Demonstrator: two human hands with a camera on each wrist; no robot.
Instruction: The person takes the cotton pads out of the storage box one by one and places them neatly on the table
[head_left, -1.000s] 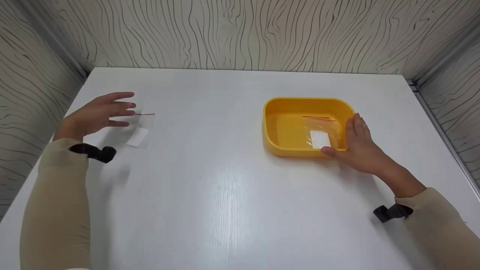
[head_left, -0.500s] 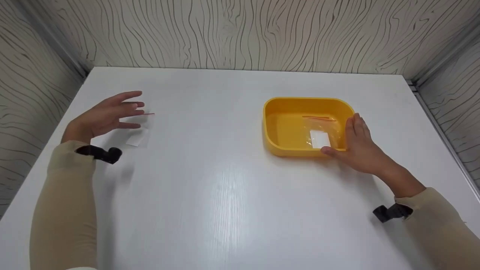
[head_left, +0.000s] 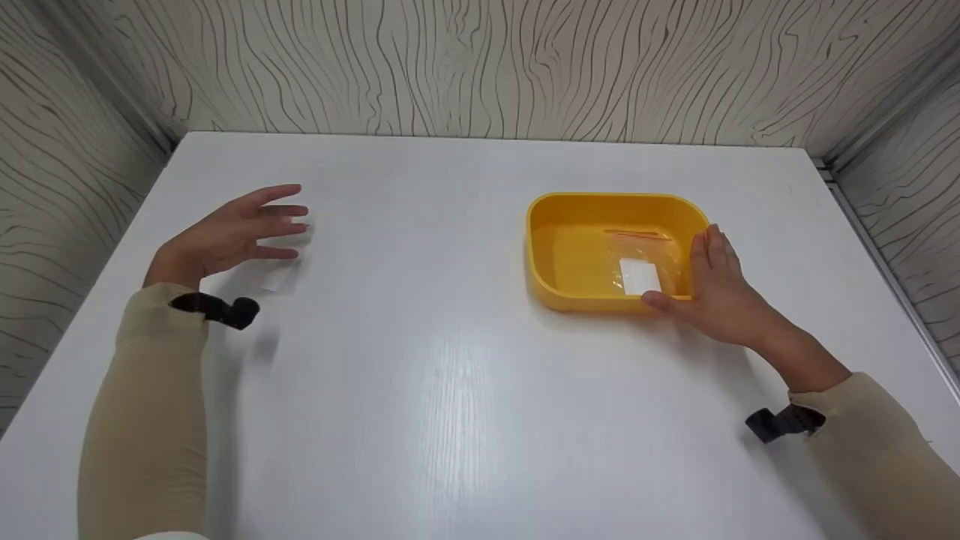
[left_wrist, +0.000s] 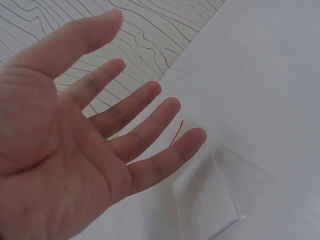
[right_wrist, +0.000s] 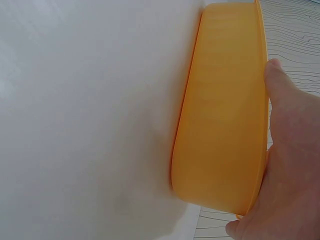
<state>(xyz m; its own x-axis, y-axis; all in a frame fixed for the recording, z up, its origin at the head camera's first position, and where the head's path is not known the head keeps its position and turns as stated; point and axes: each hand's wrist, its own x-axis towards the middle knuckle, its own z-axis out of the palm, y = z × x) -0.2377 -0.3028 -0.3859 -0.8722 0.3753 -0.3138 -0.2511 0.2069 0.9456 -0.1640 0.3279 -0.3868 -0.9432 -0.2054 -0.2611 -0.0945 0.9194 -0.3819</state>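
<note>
My left hand [head_left: 240,234] hovers palm-inward over a small clear zip bag [left_wrist: 207,200] at the table's left, its fingers spread and nothing in them. A red seal line and a white piece show on that bag in the left wrist view; the head view has it mostly hidden beneath the hand. At the right, a yellow plastic box [head_left: 574,304] stands upright. Inside it lies another clear zip bag [head_left: 639,276] with a red seal and a white piece. My right hand [head_left: 727,300] rests against the box's near right corner, thumb on the front rim, straight fingers along the right side.
The white table [head_left: 420,390] runs back to a wood-patterned wall [head_left: 480,71], with similar panels at both sides. A black wrist camera [head_left: 217,309] is strapped to the left sleeve, another [head_left: 784,424] to the right one.
My left hand has moved steadily to the right, over the loose zip bag, covering more of it. The right hand and the yellow box have stayed in place.
</note>
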